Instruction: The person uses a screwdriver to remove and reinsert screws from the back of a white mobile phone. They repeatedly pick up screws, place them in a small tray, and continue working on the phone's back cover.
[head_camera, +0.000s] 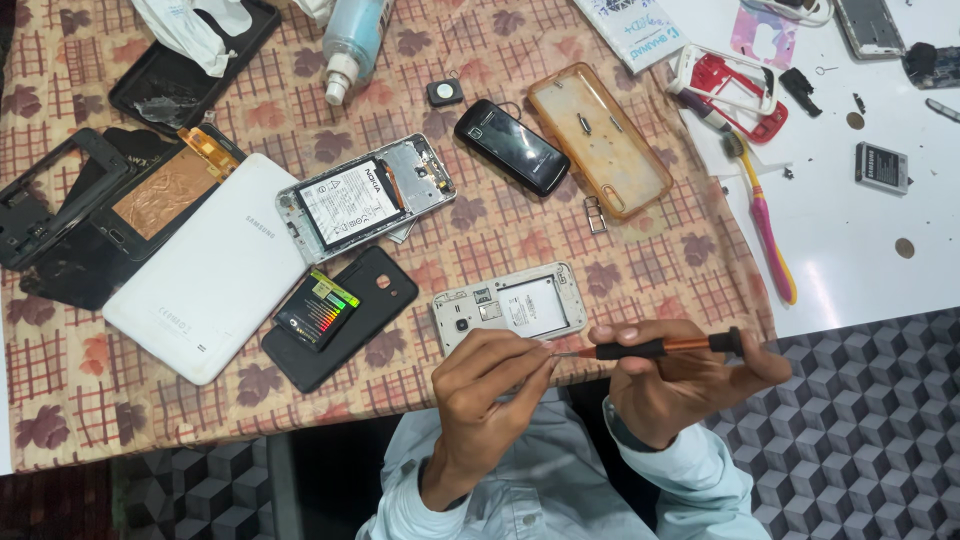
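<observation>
Still early: your right hand grips the screwdriver, left hand fingers pinch its tip, and the opened white phone lies untouched.

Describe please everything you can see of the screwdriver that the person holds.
The screwdriver is a slim precision type with a copper-coloured, seemingly metal shaft, a black grip sleeve and a black end cap. It lies almost level, tip pointing left, above the table's near edge. The right hand holds its handle from below, fingers curled over the grip. The left hand pinches at its thin tip, which is mostly hidden. Just beyond it lies an opened white phone.
</observation>
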